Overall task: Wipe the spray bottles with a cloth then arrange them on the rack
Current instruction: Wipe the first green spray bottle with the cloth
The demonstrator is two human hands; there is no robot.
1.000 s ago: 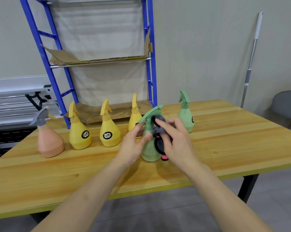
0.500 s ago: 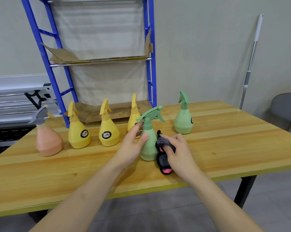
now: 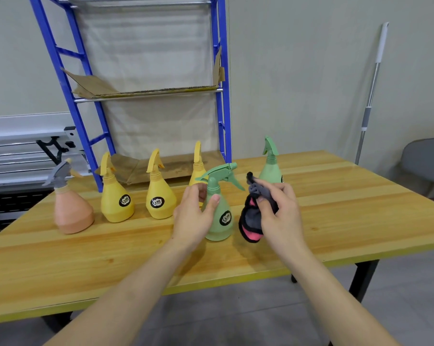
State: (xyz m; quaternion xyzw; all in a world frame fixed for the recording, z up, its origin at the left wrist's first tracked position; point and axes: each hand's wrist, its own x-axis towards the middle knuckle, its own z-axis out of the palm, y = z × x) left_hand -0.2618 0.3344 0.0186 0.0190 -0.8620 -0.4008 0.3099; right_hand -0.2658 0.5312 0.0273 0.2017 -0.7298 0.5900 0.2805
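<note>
The left hand [image 3: 193, 216] grasps one green bottle [image 3: 218, 216] and half hides a third yellow bottle [image 3: 197, 168]; the right hand [image 3: 278, 211] grasps the cloth [image 3: 248, 221] in front of a second green bottle [image 3: 270, 163].

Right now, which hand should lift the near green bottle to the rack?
Left, probably. The left hand already grips the near green bottle around its neck and body, while the right hand is occupied pinching the cloth beside it.

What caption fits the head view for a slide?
Left hand grips a green spray bottle on the wooden table; right hand holds the cloth beside it.
</note>
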